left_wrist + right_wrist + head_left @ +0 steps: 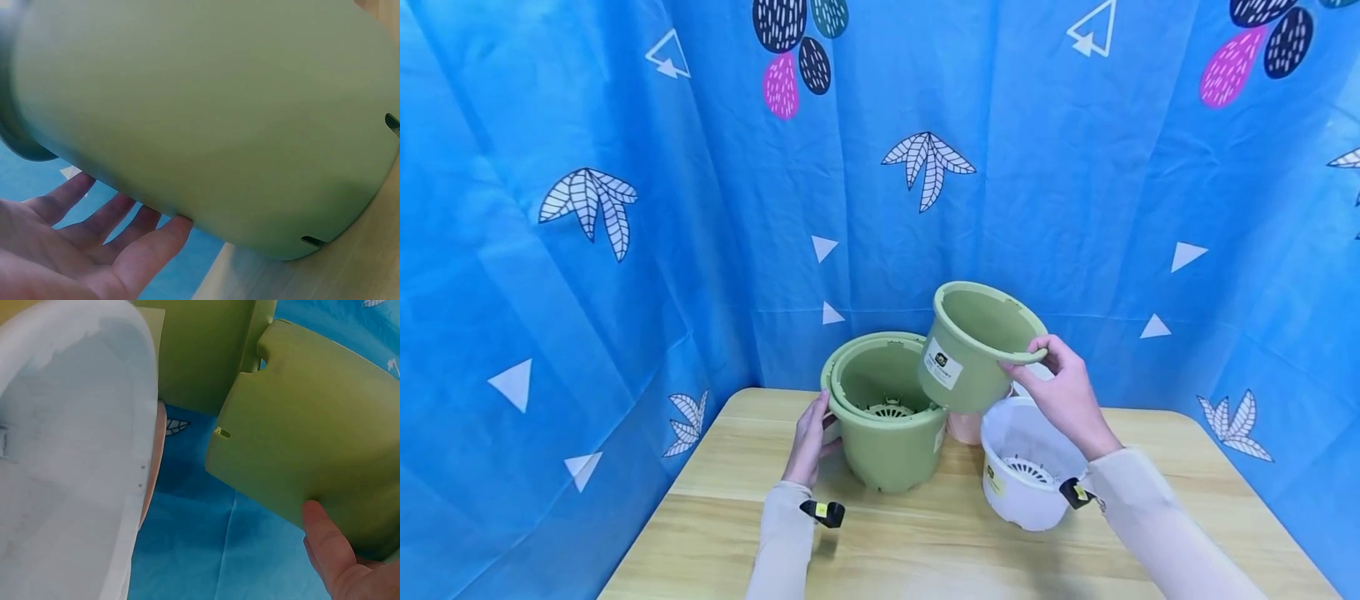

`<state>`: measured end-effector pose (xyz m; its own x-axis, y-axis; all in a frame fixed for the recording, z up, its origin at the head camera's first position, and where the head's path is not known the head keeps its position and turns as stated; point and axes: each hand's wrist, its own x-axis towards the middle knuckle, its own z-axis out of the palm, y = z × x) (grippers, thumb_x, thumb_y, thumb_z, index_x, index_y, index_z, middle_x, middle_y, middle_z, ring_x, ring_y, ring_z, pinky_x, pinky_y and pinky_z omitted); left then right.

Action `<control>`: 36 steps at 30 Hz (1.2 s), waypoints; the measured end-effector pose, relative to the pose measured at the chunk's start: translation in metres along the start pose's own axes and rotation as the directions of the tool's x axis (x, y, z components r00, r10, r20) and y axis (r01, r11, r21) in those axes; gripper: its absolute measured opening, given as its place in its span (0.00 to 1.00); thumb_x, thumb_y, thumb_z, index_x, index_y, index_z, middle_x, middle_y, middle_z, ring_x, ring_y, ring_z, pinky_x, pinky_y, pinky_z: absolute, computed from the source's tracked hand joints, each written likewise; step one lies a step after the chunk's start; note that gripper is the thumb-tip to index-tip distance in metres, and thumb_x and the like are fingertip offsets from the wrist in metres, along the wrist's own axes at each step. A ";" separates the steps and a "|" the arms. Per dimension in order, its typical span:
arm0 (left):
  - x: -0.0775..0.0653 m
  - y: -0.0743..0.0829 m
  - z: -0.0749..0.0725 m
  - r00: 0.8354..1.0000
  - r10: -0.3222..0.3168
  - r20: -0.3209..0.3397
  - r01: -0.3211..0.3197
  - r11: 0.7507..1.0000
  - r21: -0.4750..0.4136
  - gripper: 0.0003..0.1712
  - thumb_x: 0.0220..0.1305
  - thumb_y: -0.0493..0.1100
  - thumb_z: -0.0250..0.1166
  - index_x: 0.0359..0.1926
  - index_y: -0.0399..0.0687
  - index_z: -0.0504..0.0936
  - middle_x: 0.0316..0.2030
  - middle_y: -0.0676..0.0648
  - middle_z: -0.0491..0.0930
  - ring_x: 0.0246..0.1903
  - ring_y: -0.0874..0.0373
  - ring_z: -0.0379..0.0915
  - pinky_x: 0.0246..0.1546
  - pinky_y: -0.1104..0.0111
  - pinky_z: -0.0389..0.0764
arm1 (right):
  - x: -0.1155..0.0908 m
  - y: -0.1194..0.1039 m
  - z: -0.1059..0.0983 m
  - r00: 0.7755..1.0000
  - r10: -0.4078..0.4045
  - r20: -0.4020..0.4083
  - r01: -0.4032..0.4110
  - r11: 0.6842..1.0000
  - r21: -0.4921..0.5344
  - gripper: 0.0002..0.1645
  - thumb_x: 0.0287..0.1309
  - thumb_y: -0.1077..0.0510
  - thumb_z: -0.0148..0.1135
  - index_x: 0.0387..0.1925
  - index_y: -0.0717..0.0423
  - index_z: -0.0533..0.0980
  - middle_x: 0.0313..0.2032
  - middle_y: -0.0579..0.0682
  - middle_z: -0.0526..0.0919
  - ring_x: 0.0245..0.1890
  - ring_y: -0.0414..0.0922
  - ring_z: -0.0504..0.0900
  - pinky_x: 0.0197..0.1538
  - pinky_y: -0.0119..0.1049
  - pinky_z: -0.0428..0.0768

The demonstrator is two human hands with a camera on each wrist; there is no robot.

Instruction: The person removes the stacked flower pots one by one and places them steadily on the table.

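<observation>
My right hand (1066, 390) pinches the rim of a green plastic flower pot (951, 392), which bears a white label. It holds the pot tilted in the air, its base close to the rim of a second green pot (887, 458). That second pot stands upright on the table, with another green pot (867, 383) nested inside; a slotted bottom shows within. My left hand (807, 439) is at the left side of the standing pot. In the left wrist view its extended fingers (156, 247) touch the pot's outer wall.
A white pot (1026, 508) with a slotted bottom stands right of the green pots, below the right forearm. Behind it a pink pot (966, 427) is partly hidden. The wooden table (910, 542) meets blue patterned curtains (880, 250) at the back and sides.
</observation>
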<state>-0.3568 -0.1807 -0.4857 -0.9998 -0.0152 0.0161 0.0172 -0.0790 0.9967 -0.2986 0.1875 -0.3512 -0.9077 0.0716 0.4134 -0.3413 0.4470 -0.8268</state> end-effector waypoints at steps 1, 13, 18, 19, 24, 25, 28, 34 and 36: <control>0.000 0.000 0.000 1.000 0.002 0.002 -0.002 1.000 0.001 0.46 0.75 0.74 0.47 0.78 0.48 0.64 0.77 0.36 0.62 0.76 0.32 0.59 0.69 0.33 0.70 | 0.000 -0.001 0.001 1.000 -0.003 -0.002 0.003 1.000 0.001 0.24 0.65 0.44 0.70 0.46 0.55 0.70 0.49 0.50 0.76 0.62 0.49 0.75 0.65 0.50 0.73; 0.002 0.000 0.000 1.000 0.002 0.012 -0.002 1.000 0.016 0.45 0.75 0.73 0.47 0.78 0.48 0.63 0.78 0.37 0.61 0.76 0.33 0.59 0.70 0.34 0.69 | 0.002 -0.014 0.015 0.997 -0.073 0.003 0.073 0.997 0.006 0.23 0.63 0.48 0.73 0.45 0.58 0.71 0.44 0.46 0.76 0.49 0.44 0.77 0.47 0.28 0.76; 0.001 -0.001 0.000 1.000 0.007 0.025 -0.008 1.000 0.017 0.45 0.75 0.74 0.47 0.78 0.50 0.63 0.78 0.37 0.60 0.77 0.33 0.58 0.70 0.34 0.69 | 0.001 -0.016 0.017 0.997 -0.082 0.005 0.082 0.997 0.001 0.23 0.63 0.48 0.73 0.44 0.57 0.71 0.44 0.47 0.76 0.49 0.50 0.77 0.46 0.29 0.76; 0.000 -0.001 0.000 1.000 0.010 0.027 -0.010 1.000 0.016 0.45 0.75 0.73 0.46 0.78 0.50 0.63 0.78 0.37 0.60 0.77 0.33 0.58 0.70 0.34 0.69 | 0.001 -0.016 0.017 0.997 -0.081 0.006 0.081 0.997 0.003 0.23 0.63 0.48 0.73 0.44 0.57 0.71 0.43 0.47 0.75 0.49 0.50 0.78 0.46 0.29 0.76; 0.000 -0.001 -0.002 0.999 0.019 0.036 -0.019 1.000 0.009 0.44 0.75 0.73 0.47 0.78 0.51 0.63 0.78 0.38 0.60 0.77 0.34 0.58 0.70 0.34 0.68 | -0.001 -0.016 0.016 0.997 -0.073 0.005 0.073 0.997 0.002 0.23 0.63 0.49 0.73 0.44 0.58 0.71 0.44 0.47 0.75 0.48 0.46 0.78 0.46 0.28 0.76; 0.000 -0.001 -0.002 0.999 0.019 0.034 -0.019 1.000 0.006 0.44 0.75 0.73 0.47 0.78 0.52 0.63 0.78 0.38 0.60 0.77 0.34 0.58 0.70 0.34 0.68 | -0.001 -0.016 0.016 0.997 -0.073 0.005 0.073 0.997 0.002 0.22 0.63 0.49 0.73 0.44 0.58 0.71 0.44 0.47 0.75 0.48 0.44 0.78 0.46 0.28 0.76; 0.000 -0.001 -0.002 0.999 0.020 0.033 -0.021 1.000 0.015 0.45 0.75 0.74 0.46 0.79 0.51 0.62 0.79 0.38 0.59 0.77 0.33 0.57 0.70 0.34 0.69 | -0.001 -0.016 0.015 0.997 -0.073 0.009 0.073 0.997 0.000 0.22 0.63 0.49 0.73 0.44 0.58 0.71 0.44 0.47 0.76 0.49 0.43 0.78 0.46 0.27 0.77; 0.000 -0.002 -0.002 0.999 0.015 0.033 -0.016 1.000 0.022 0.45 0.75 0.74 0.46 0.79 0.50 0.62 0.78 0.37 0.59 0.77 0.33 0.57 0.70 0.34 0.68 | -0.003 -0.017 0.011 0.997 -0.075 -0.005 0.075 0.997 -0.010 0.23 0.62 0.49 0.74 0.44 0.58 0.72 0.44 0.47 0.77 0.49 0.41 0.78 0.46 0.29 0.77; 0.000 -0.002 -0.003 0.999 0.017 0.033 -0.018 1.000 0.020 0.45 0.75 0.74 0.46 0.79 0.50 0.62 0.78 0.37 0.59 0.77 0.33 0.57 0.70 0.34 0.68 | -0.004 -0.016 0.009 0.997 -0.072 -0.011 0.071 0.997 -0.018 0.23 0.62 0.49 0.74 0.45 0.58 0.72 0.45 0.48 0.77 0.50 0.41 0.78 0.49 0.32 0.76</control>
<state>-0.3573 -0.1832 -0.4878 -0.9992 0.0163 0.0355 0.0345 -0.0585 0.9977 -0.2918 0.1724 -0.3427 -0.8782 0.0492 0.4758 -0.4007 0.4674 -0.7880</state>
